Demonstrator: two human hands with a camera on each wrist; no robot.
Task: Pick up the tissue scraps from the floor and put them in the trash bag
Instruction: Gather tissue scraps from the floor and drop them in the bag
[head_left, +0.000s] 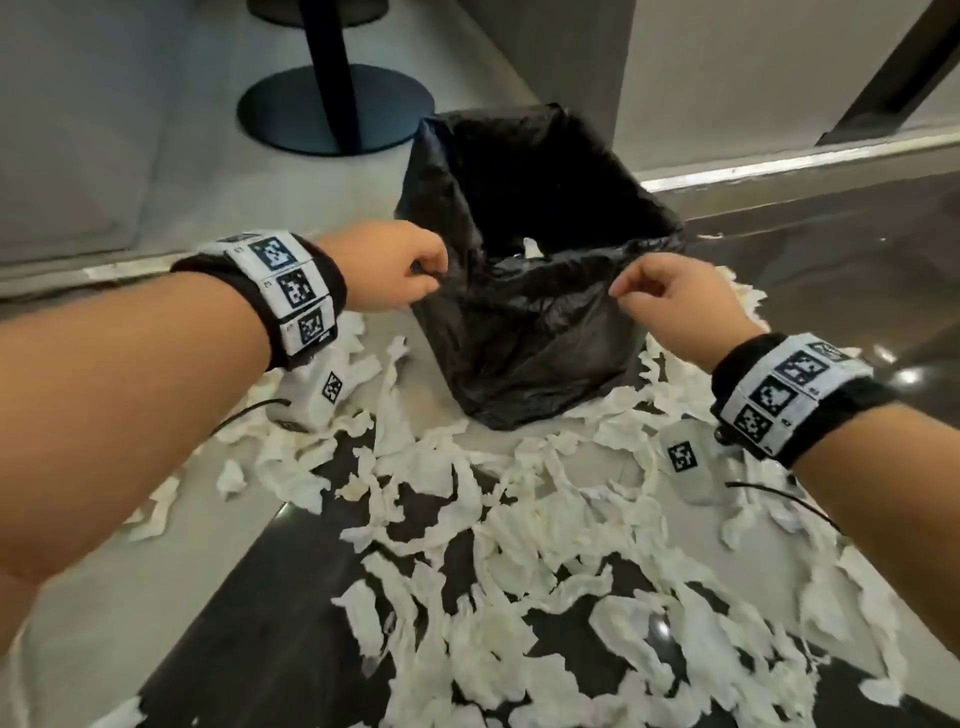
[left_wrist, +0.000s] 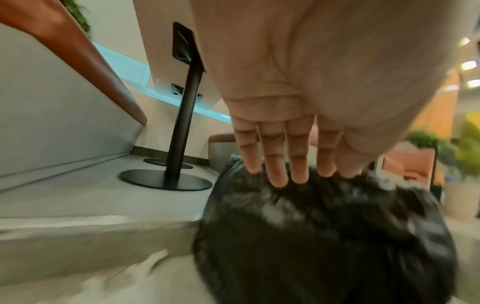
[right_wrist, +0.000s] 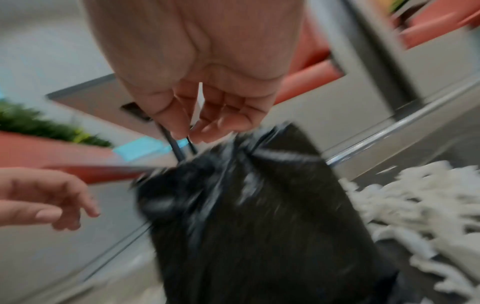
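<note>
A black trash bag (head_left: 535, 332) stands open on the floor in the middle of the head view. My left hand (head_left: 428, 275) grips its near-left rim with curled fingers. In the left wrist view the fingertips (left_wrist: 278, 181) sink into the bag's folds (left_wrist: 324, 236). My right hand (head_left: 618, 291) pinches the near-right rim; the right wrist view is blurred, with thumb and fingers (right_wrist: 189, 137) drawn together just above the bag (right_wrist: 259, 216). Several white tissue scraps (head_left: 519, 545) litter the floor in front of and around the bag. One scrap (head_left: 530, 247) shows inside it.
A black table pole with a round base (head_left: 337, 104) stands behind the bag to the left. A metal floor strip (head_left: 779, 161) runs along the back right. Grey panels line the left side. More scraps (right_wrist: 415, 201) lie to the bag's right.
</note>
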